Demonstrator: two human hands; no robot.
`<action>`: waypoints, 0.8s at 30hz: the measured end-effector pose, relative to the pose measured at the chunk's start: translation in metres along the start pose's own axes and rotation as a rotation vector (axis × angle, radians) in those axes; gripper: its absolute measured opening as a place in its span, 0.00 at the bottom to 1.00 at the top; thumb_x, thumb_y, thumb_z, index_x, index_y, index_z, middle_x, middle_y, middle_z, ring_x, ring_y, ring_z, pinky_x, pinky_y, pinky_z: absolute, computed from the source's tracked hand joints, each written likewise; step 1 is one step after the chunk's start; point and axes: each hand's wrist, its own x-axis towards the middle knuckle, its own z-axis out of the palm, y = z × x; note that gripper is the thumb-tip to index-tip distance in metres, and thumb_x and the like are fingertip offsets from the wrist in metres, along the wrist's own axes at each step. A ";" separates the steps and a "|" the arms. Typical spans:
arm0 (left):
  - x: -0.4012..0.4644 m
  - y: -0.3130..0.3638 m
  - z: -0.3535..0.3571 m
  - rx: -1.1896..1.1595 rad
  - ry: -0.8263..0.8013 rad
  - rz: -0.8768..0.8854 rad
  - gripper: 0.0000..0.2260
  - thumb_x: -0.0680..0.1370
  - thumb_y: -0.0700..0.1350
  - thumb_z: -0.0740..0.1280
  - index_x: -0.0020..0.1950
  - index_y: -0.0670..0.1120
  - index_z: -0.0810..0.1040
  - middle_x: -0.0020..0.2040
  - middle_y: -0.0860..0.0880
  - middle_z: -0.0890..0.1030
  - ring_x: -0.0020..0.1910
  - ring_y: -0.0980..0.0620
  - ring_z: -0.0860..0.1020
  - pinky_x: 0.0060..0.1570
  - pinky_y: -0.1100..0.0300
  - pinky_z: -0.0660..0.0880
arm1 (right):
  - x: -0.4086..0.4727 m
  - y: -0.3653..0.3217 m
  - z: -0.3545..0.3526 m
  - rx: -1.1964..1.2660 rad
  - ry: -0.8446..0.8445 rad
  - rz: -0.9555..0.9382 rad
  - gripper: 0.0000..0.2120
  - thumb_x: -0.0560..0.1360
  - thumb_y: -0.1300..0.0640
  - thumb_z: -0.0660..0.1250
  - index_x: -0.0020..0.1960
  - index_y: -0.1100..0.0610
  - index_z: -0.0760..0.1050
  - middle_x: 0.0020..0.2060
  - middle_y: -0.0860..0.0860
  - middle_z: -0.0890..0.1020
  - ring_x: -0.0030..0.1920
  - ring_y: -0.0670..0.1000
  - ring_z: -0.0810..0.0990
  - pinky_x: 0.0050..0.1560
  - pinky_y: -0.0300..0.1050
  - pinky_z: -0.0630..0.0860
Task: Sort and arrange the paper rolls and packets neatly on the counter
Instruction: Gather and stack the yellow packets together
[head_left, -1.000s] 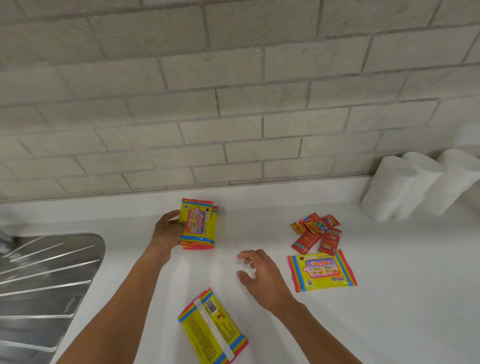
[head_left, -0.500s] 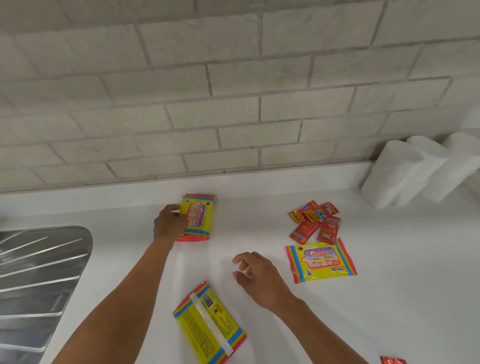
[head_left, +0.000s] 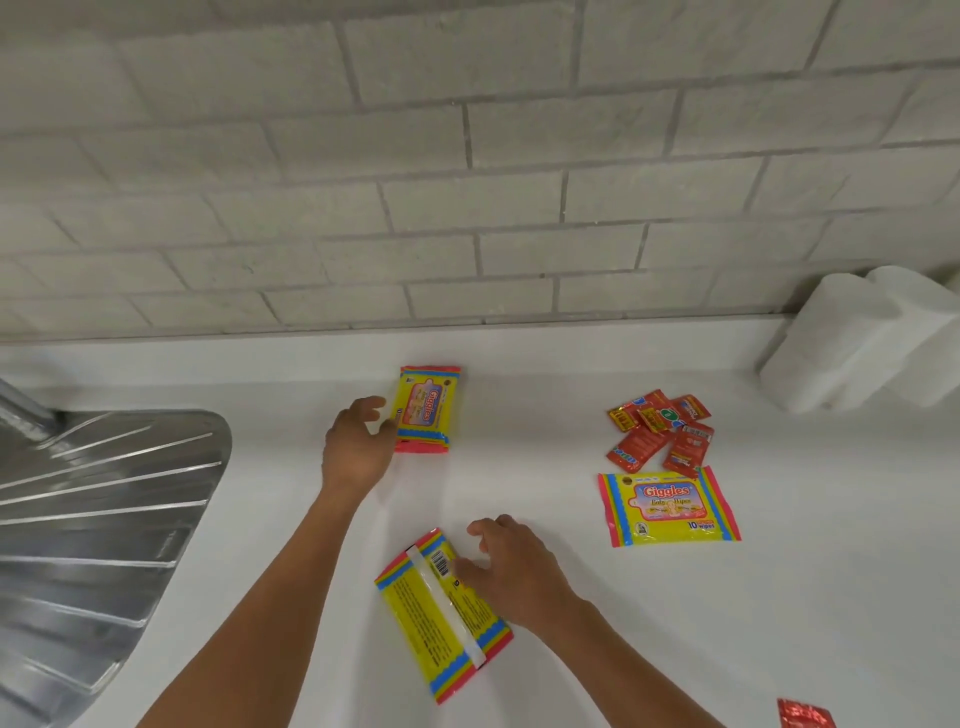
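A small stack of yellow wipes packets (head_left: 427, 410) lies near the back wall. My left hand (head_left: 357, 448) sits just left of it, fingers loosely spread, thumb at the stack's edge. A face-down yellow wipes packet (head_left: 441, 616) lies in front, and the fingers of my right hand (head_left: 514, 567) rest on its right edge. Another wipes packet (head_left: 670, 506) lies face up to the right. Behind that one is a pile of several red sachets (head_left: 658, 430). White paper rolls (head_left: 852, 343) lean against the wall at the far right.
A steel sink drainboard (head_left: 104, 519) takes up the left side of the white counter (head_left: 779, 597). One lone red sachet (head_left: 805, 716) shows at the bottom right edge. The grey brick wall (head_left: 467, 182) closes off the back.
My left hand set the stack of wipes packets down flat by the wall and loosened its hold. My right hand moved left onto the face-down packet.
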 end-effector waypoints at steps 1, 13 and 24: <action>-0.007 -0.002 -0.002 -0.010 0.004 0.005 0.15 0.78 0.48 0.67 0.65 0.53 0.75 0.61 0.50 0.79 0.55 0.49 0.79 0.52 0.57 0.74 | 0.000 -0.003 0.002 -0.013 -0.014 0.005 0.29 0.76 0.38 0.62 0.73 0.51 0.68 0.64 0.49 0.74 0.65 0.50 0.72 0.63 0.49 0.72; -0.138 -0.035 -0.007 0.283 -0.204 -0.177 0.25 0.75 0.63 0.65 0.70 0.56 0.69 0.63 0.50 0.73 0.60 0.47 0.77 0.59 0.51 0.74 | -0.018 -0.009 0.013 -0.021 -0.028 0.063 0.22 0.81 0.48 0.59 0.73 0.54 0.69 0.64 0.55 0.74 0.65 0.55 0.75 0.64 0.51 0.74; -0.178 -0.011 0.016 0.546 -0.318 -0.253 0.47 0.60 0.76 0.70 0.69 0.48 0.66 0.61 0.47 0.67 0.57 0.46 0.78 0.46 0.54 0.73 | -0.042 0.013 -0.002 0.027 -0.031 0.125 0.20 0.82 0.53 0.57 0.73 0.54 0.70 0.68 0.55 0.73 0.68 0.54 0.73 0.67 0.46 0.70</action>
